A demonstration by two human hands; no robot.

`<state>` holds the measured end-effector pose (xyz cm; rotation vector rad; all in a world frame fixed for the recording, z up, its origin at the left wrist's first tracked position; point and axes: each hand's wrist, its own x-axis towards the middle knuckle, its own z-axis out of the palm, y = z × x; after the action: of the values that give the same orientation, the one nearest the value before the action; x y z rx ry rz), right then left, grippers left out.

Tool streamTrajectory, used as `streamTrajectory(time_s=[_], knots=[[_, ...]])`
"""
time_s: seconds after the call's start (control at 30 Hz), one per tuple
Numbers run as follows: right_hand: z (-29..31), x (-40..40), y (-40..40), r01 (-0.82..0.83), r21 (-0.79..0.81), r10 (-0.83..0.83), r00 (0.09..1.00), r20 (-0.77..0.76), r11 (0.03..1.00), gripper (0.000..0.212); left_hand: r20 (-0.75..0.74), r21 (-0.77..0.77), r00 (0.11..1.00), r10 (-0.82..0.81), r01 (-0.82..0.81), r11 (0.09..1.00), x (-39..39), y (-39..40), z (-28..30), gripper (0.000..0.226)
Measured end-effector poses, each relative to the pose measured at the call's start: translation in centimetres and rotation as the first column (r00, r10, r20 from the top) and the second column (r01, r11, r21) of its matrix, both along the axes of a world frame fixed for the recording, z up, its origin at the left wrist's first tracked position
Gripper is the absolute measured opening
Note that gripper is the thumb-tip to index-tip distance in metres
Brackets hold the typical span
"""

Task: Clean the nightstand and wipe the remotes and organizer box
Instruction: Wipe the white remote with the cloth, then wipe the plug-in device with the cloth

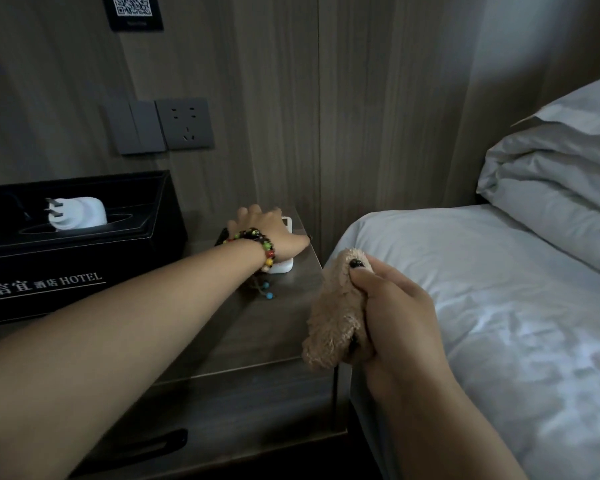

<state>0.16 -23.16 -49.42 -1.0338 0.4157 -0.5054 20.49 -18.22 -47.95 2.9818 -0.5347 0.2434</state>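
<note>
My left hand [269, 233] is lying with fingers spread flat over the white remote [282, 265] on the worktop [257, 327], the black organizer box [73, 244] sitting to its left, while my right hand [392, 313] is clutching a tan cloth [333, 317] in curled fingers.

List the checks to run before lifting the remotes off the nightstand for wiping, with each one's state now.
1. Left hand on the white remote: ok, it rests on top.
2. Firm grip on it: cannot tell, fingers hidden.
3. Black remote within reach: ok, beside the hand.
4. Cloth ready: ok, bunched in the right hand.
5. Organizer box clear of the lift: ok, apart to the left.
</note>
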Motion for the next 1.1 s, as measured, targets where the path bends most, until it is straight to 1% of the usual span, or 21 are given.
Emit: streamTrajectory(time_s=[0.1, 0.17, 0.2, 0.23, 0.33, 0.5, 0.6, 0.7, 0.77, 0.8, 0.87, 0.97, 1.1], knots=[[-0.2, 0.0, 0.3, -0.004, -0.067, 0.001, 0.999, -0.043, 0.998, 0.027, -0.049, -0.008, 0.979, -0.197, 0.196, 0.980, -1.3, 3.1, -0.2, 0.090], [-0.3, 0.2, 0.6, 0.000, -0.112, -0.006, 0.998, -0.055, 0.994, 0.028, -0.105, 0.010, 0.938, -0.331, 0.334, 0.942, -1.7, 5.4, -1.0, 0.106], [-0.4, 0.3, 0.9, -0.003, -0.123, -0.003, 0.998, -0.055, 0.992, 0.028, -0.123, 0.025, 0.918, -0.377, 0.383, 0.924, -1.7, 6.3, -1.5, 0.111], [-0.4, 0.4, 1.1, -0.009, -0.130, 0.001, 0.998, -0.058, 0.992, 0.028, -0.128, 0.053, 0.908, -0.399, 0.408, 0.912, -1.5, 6.8, -1.9, 0.110], [-0.6, 0.7, 1.7, -0.023, -0.154, 0.011, 0.997, -0.078, 0.988, 0.028, -0.107, 0.117, 0.912, -0.397, 0.408, 0.905, -0.9, 7.1, -2.5, 0.095], [-1.0, 0.9, 2.1, -0.039, -0.180, 0.021, 0.995, -0.098, 0.983, 0.028, -0.064, 0.127, 0.923, -0.379, 0.385, 0.914, -0.2, 6.4, -2.7, 0.062], [-1.2, 1.1, 2.5, -0.049, -0.200, 0.029, 0.994, -0.105, 0.978, 0.028, -0.072, 0.119, 0.935, -0.348, 0.355, 0.927, 0.3, 6.1, -2.7, 0.058], [-1.1, 1.5, 3.0, -0.053, -0.190, 0.034, 0.994, -0.103, 0.980, 0.028, -0.087, 0.119, 0.945, -0.316, 0.325, 0.938, 0.8, 6.0, -2.8, 0.059], [-1.1, 1.8, 3.3, -0.059, -0.183, 0.040, 0.994, -0.105, 0.981, 0.027, -0.083, 0.100, 0.942, -0.324, 0.331, 0.938, 0.8, 6.1, -2.6, 0.060], [-1.0, 2.0, 3.5, -0.060, -0.178, 0.043, 0.994, -0.099, 0.982, 0.027, -0.064, 0.069, 0.938, -0.341, 0.345, 0.936, 0.5, 6.3, -2.3, 0.060], [-0.8, 2.3, 3.9, -0.058, -0.169, 0.045, 0.996, -0.080, 0.984, 0.026, 0.025, -0.049, 0.919, -0.393, 0.394, 0.918, -0.4, 7.1, -1.3, 0.060], [-0.6, 2.7, 5.0, -0.064, -0.219, 0.052, 0.997, -0.057, 0.974, 0.027, 0.188, -0.239, 0.880, -0.436, 0.471, 0.849, -2.7, 9.5, 0.7, 0.058], [-0.7, 3.3, 7.5, -0.068, -0.323, 0.062, 0.998, -0.029, 0.944, 0.027, 0.398, -0.347, 0.826, -0.398, 0.538, 0.768, -5.4, 15.2, 2.3, 0.052]])
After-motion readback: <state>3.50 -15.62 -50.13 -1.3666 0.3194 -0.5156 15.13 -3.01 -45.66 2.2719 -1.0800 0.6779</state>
